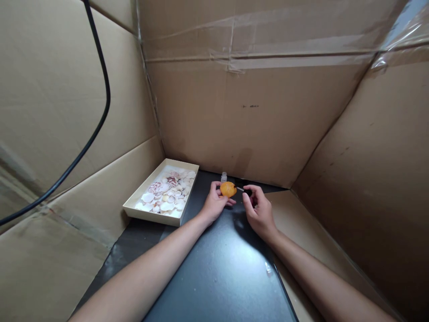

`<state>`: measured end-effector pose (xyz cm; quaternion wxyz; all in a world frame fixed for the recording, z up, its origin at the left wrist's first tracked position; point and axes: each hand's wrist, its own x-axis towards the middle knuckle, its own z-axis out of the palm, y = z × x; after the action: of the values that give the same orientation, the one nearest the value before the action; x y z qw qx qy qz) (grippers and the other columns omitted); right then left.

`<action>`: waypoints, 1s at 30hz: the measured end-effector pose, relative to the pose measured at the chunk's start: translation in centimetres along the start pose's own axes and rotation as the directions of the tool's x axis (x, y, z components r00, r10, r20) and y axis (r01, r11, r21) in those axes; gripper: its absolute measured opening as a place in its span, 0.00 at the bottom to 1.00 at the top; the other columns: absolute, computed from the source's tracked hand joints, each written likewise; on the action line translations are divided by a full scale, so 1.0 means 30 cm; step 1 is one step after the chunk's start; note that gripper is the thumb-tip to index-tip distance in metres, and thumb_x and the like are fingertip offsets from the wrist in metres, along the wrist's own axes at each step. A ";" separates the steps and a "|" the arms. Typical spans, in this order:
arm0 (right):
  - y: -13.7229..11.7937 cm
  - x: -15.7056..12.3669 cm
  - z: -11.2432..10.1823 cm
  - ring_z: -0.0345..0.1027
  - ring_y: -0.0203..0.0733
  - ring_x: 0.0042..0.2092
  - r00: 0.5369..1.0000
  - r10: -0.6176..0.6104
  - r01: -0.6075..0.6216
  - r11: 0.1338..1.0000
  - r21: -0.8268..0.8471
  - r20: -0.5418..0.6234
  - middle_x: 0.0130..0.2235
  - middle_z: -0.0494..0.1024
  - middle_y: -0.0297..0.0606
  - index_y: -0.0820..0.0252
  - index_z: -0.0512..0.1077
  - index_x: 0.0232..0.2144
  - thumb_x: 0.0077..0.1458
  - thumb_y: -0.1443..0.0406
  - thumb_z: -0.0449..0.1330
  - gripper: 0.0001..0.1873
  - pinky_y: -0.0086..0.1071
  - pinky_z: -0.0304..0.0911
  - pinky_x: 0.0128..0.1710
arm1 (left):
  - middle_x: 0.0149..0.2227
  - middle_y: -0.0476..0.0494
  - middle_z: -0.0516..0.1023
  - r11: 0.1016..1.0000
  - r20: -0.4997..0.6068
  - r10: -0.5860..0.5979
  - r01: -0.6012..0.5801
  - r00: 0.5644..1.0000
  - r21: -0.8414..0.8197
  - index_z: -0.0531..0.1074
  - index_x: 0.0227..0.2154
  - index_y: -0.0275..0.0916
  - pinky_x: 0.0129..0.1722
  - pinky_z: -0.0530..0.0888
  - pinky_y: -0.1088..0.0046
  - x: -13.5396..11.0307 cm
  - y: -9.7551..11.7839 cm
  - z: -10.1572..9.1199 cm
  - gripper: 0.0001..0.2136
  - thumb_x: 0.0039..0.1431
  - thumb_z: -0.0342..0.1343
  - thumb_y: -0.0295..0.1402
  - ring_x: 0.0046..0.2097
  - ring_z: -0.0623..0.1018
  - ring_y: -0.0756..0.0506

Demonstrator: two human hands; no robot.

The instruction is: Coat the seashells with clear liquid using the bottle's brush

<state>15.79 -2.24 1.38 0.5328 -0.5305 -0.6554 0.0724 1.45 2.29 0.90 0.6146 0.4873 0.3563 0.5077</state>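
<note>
My left hand (pixel 214 203) holds an orange shell (pixel 228 189) by its edge above the dark counter (pixel 217 277). My right hand (pixel 258 210) pinches a small brush (pixel 241 189), its tip at the shell. A small clear bottle (pixel 224 177) stands just behind. To my left sits a cream tray (pixel 152 214) of pale shells (pixel 167 192). Cardboard walls (pixel 268 112) surround everything, and a black cable (pixel 100 89) hangs at left.

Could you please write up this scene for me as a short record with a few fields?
Setting: dark table walled in by cardboard
Left hand: holds an orange shell
Right hand: holds a small brush, tip at the shell
Behind the shell: small clear bottle, upright
To the left: cream tray filled with pale shells
Upper left: black cable hanging across the cardboard
</note>
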 end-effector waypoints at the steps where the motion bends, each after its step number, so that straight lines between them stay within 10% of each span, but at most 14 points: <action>1: 0.000 0.000 0.000 0.58 0.34 0.25 1.000 0.000 0.000 1.000 -0.008 -0.005 0.23 0.63 0.27 0.58 0.68 0.43 0.59 0.61 0.53 0.11 0.28 0.56 0.26 | 0.31 0.53 0.72 1.000 -0.002 -0.001 0.001 1.000 0.005 0.53 0.39 0.40 0.30 0.74 0.76 0.000 0.000 0.000 0.17 0.50 0.53 0.20 0.26 0.79 0.52; 30: -0.001 -0.007 -0.001 0.58 0.33 0.25 0.997 0.009 -0.014 0.998 0.060 0.073 0.24 0.62 0.26 0.57 0.66 0.42 0.59 0.61 0.55 0.10 0.26 0.55 0.25 | 0.38 0.47 0.72 0.997 0.038 0.040 -0.043 0.998 0.066 0.57 0.50 0.40 0.30 0.75 0.78 -0.002 -0.001 0.000 0.22 0.52 0.49 0.19 0.28 0.77 0.54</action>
<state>15.76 -2.43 1.27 0.5238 -0.5149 -0.6689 0.1144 1.43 2.24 0.87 0.5938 0.5239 0.3517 0.4993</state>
